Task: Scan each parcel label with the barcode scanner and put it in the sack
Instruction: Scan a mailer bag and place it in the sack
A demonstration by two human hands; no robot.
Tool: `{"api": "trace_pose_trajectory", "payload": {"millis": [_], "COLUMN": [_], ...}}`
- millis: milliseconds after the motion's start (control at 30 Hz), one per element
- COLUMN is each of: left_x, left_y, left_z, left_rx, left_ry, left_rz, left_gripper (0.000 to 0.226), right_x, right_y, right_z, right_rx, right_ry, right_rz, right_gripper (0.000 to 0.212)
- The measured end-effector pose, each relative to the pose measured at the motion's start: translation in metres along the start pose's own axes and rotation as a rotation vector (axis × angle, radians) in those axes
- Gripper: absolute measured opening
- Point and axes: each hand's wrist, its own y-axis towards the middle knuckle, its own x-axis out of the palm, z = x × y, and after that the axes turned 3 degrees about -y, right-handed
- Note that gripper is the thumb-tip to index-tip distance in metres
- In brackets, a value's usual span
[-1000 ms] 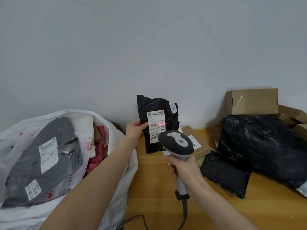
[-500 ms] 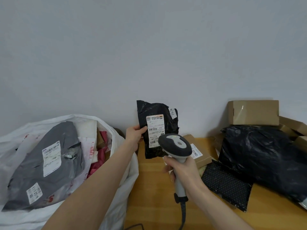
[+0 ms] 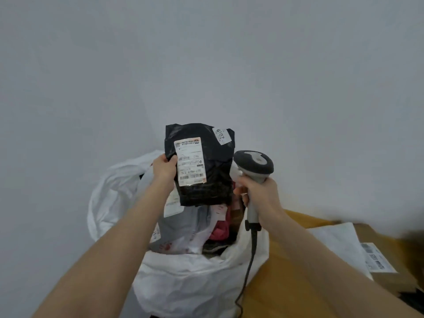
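A black plastic parcel (image 3: 218,171) is held upright in the air by the left hand (image 3: 163,169). Its edge is pinched: the thumb is pressed on the front, touching the rim of a white shipping label (image 3: 189,161), and the other fingers are curled round behind the bag, mostly hidden. The label is turned toward the camera, with barcodes printed near its lower end. A small white sticker (image 3: 221,134) marked 2019 is fixed at the parcel's top corner, on the side away from the left fingers.

Just beside the parcel, on that same far side, a barcode scanner (image 3: 254,163) is gripped by the right hand (image 3: 259,191). The fingers are wrapped firmly round the pale handle, below the dark rounded head. A black cable (image 3: 250,260) is seen hanging from the handle's base, under the right fingers.

Beneath both hands the open mouth of a white sack (image 3: 183,281) is spread. The parcel is held above it; whether its lower edge touches the contents cannot be told. A grey parcel (image 3: 183,226) and something red (image 3: 220,231) are seen inside the sack.

Beyond the right fingers, on the outer side, a wooden table (image 3: 284,271) is seen, with a white mailer (image 3: 337,239) and a labelled cardboard box (image 3: 390,280) lying on it, both blurred.
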Motion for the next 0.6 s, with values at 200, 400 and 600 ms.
{"api": "trace_pose_trajectory", "payload": {"millis": [200, 400, 600], "left_x": [-0.071, -0.032, -0.015], "left_y": [0.050, 0.027, 0.051], "left_z": [-0.042, -0.092, -0.115], "left_rx": [-0.014, 0.172, 0.064], "left_ry": [0.546, 1.217, 1.337], "left_rz": [0.142, -0.429, -0.475], "left_gripper": [0.080, 0.092, 0.083], "right_x": [0.048, 0.059, 0.044], "right_y": [0.028, 0.035, 0.033], "right_z": [0.024, 0.048, 0.055], "right_rx": [0.057, 0.111, 0.156], "right_ry": [-0.016, -0.060, -0.103], "right_rz": [0.018, 0.053, 0.101], "right_gripper": [0.011, 0.018, 0.009]}}
